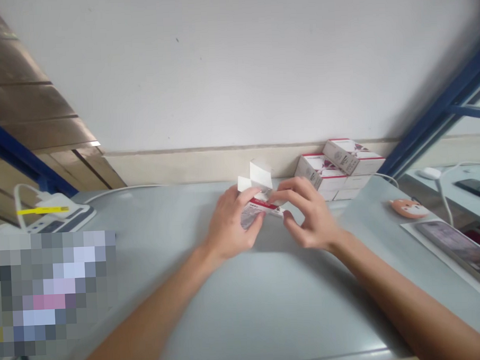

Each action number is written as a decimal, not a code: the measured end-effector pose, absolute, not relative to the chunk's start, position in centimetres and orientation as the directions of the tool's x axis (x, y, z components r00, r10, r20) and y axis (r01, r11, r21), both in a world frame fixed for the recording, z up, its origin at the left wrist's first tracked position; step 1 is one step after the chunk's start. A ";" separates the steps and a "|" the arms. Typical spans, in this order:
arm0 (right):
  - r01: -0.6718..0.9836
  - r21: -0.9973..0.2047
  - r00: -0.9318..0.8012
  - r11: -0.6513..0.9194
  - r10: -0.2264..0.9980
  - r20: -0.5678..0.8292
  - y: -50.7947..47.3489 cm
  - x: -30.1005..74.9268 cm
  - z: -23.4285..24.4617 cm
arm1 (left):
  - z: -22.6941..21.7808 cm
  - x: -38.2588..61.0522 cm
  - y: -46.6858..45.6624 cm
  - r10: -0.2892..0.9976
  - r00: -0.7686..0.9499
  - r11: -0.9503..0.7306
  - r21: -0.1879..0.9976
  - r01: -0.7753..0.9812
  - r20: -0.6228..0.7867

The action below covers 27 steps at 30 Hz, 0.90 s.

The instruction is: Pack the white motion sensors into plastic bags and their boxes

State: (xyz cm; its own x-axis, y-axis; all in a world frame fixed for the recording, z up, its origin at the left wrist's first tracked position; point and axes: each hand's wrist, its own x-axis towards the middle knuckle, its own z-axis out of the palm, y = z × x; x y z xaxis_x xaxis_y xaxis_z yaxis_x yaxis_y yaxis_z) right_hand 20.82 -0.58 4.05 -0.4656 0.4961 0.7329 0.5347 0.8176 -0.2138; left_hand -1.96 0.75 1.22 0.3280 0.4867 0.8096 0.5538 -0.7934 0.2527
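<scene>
One left hand (232, 223) is clasping one open box (250, 216), left of a stack of at least three boxes (333, 184); one right hand (311, 214) is touching the open box's stack-side end, pinch unclear. Two white flaps (260, 176) are pointing up; the hands are obscuring its long axis.

A single head-worn camera is looking forward and down from the near side of the surface (229, 308), facing the white wall (227, 69) beyond. It is viewing from close up, the left hand (232, 223) and right hand (311, 214) appearing around mid-frame, the forearms (158, 305) entering from below.
</scene>
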 end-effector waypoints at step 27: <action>0.585 -0.206 -0.391 0.784 0.495 0.776 1.0 22.2 3.5 | 0.7 -2.5 1.4 0.527 0.281 -0.785 0.332 0.523 0.802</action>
